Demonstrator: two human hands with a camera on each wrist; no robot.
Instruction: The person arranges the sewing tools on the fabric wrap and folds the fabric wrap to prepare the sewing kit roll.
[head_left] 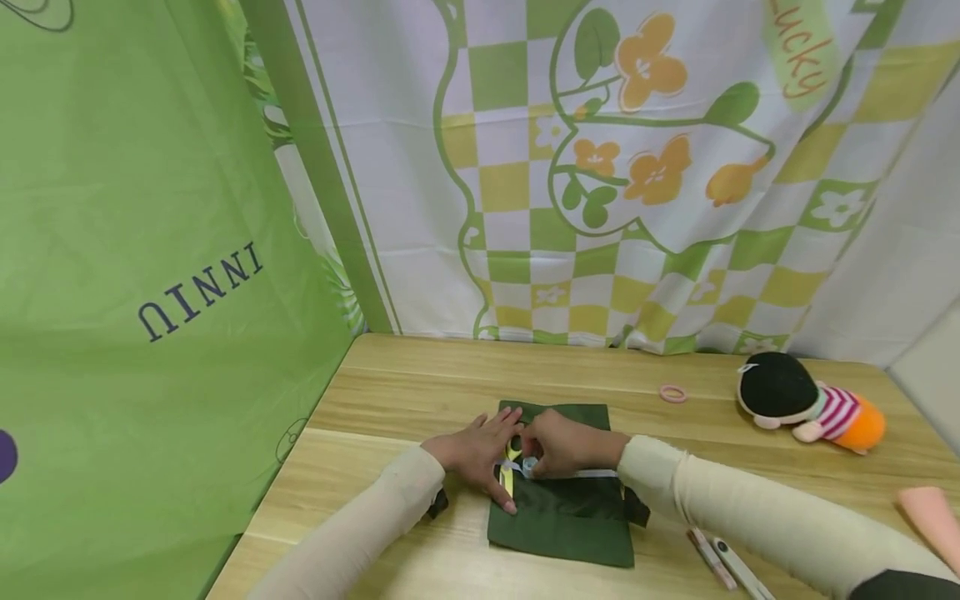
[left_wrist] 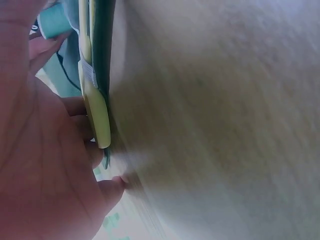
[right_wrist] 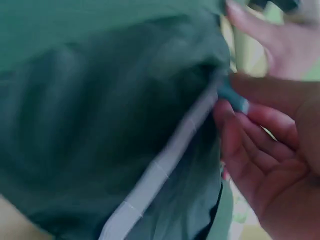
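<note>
A dark green fabric organizer [head_left: 562,533] lies spread on the table, a thin white elastic band [right_wrist: 150,182] running across it. Near its left side a yellow-handled tool, seemingly scissors [head_left: 507,480], is tucked under the band; its rounded yellow end [left_wrist: 100,120] shows in the left wrist view. My left hand [head_left: 480,454] rests over the left edge with fingers spread, beside the yellow tool. Between thumb and fingers, my right hand [head_left: 558,442] pinches a small teal thread spool [left_wrist: 54,21] at the band, just right of the yellow tool. Part of the spool [right_wrist: 232,97] is hidden by the fingers.
A pink ring [head_left: 672,393] and a stuffed doll [head_left: 813,404] lie toward the back right. Two slim tools, one pinkish [head_left: 711,558] and one white [head_left: 741,570], lie below my right forearm. A salmon-coloured object [head_left: 930,521] sits at the right edge.
</note>
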